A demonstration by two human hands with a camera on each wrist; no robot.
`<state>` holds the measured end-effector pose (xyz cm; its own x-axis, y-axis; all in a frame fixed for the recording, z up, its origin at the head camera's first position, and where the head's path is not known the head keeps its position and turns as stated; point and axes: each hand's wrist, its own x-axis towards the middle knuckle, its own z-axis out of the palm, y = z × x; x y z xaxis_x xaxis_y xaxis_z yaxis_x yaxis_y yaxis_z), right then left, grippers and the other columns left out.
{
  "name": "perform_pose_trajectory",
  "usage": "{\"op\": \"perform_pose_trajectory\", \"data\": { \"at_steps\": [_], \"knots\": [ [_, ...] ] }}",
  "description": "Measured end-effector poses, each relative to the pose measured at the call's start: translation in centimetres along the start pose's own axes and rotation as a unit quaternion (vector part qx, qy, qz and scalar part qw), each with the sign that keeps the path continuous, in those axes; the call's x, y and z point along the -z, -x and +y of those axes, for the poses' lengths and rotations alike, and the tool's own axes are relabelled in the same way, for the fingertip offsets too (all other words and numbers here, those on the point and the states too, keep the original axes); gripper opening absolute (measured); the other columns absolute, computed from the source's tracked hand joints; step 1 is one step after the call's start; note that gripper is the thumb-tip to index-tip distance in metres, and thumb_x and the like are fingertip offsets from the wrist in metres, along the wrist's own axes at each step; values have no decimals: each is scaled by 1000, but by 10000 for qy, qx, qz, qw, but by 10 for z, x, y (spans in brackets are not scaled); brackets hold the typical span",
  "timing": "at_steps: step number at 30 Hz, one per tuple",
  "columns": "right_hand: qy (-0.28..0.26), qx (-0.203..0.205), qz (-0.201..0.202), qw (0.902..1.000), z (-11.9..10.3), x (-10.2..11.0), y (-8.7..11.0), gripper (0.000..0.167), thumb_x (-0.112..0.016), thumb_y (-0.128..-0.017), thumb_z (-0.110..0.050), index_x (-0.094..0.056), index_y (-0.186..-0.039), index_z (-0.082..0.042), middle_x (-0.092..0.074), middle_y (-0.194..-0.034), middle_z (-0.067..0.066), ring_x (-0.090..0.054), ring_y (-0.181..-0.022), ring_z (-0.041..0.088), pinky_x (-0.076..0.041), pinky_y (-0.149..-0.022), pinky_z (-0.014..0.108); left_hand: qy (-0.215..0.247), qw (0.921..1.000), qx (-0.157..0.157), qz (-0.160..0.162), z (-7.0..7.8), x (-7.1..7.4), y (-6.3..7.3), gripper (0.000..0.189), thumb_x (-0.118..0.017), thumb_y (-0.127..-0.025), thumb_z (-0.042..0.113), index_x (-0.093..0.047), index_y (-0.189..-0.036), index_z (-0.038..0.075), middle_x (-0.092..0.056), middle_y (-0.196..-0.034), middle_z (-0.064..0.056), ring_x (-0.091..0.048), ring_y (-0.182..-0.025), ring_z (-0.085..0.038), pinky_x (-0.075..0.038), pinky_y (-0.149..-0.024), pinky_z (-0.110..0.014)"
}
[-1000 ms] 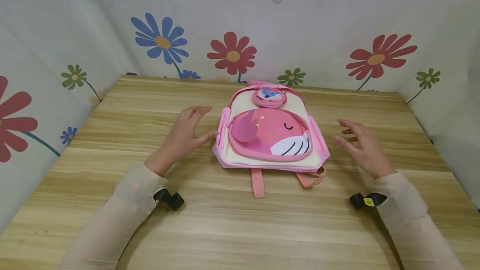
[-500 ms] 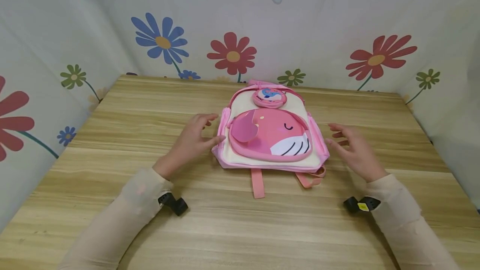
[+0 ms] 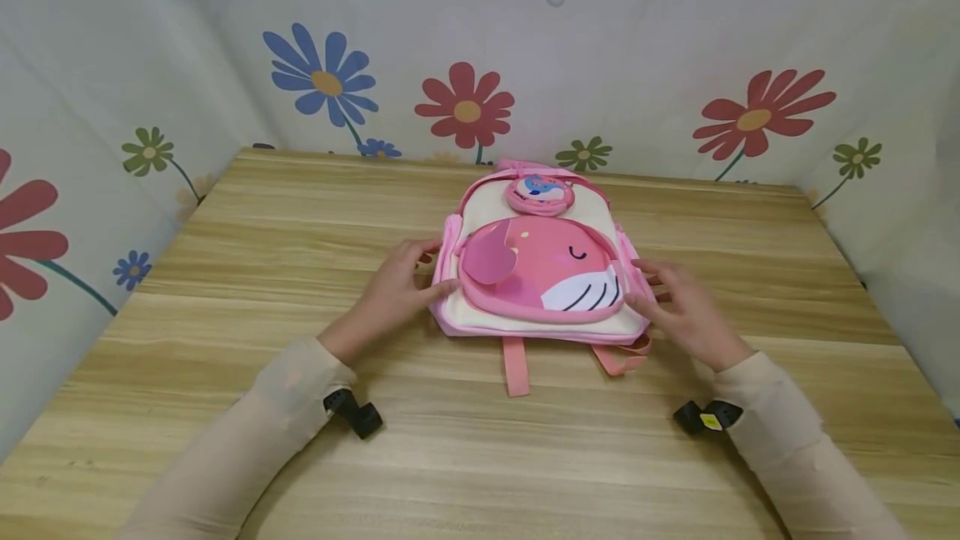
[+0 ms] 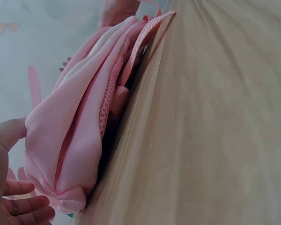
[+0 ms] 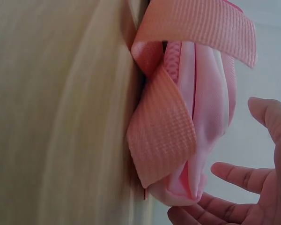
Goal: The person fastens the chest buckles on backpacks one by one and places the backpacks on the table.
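A pink and cream backpack (image 3: 543, 273) lies on its back on the table, its front pocket printed as a sleeping whale with a loose fin flap (image 3: 489, 255). At its left side is my left hand (image 3: 397, 294), thumb on the lower front edge and fingers loosely bent by the side pocket. The left wrist view has that thumb (image 4: 11, 132) against the pink fabric. My right hand (image 3: 686, 311) is at the opposite side, fingers spread and slightly bent. In the right wrist view its lower fingertips overlap the bag's end, while the thumb (image 5: 267, 112) stands apart.
A round pink pouch (image 3: 540, 194) with a whale picture sits on the backpack's upper front. Two coral straps (image 3: 515, 365) stick out toward the front of the wooden table (image 3: 480, 473). A flower-printed curtain (image 3: 600, 48) rises behind the table and along both sides.
Both hands have moved inward from either side of the backpack, up to its sides. The backpack has kept its place.
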<state>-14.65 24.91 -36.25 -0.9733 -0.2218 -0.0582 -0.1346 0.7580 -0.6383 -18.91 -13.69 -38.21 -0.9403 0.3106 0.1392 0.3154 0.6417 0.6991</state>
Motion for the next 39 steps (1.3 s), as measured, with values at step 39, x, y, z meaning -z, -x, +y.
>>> {"op": "perform_pose_trajectory", "data": {
  "at_steps": [39],
  "knots": [
    [3, 385, 90, 9992, 9, -12, -6, 62, -59, -94, -38, -39, -145, -11, -44, -140, 20, -49, -120, 37, -46, -98, 56, 1503, 9886, 77, 68, 11, -8, 2, 65, -67, -89, 28, -39, -145, 9, -50, -134, -13, -49, -122, -26, -46, -103, -44]
  ]
}}
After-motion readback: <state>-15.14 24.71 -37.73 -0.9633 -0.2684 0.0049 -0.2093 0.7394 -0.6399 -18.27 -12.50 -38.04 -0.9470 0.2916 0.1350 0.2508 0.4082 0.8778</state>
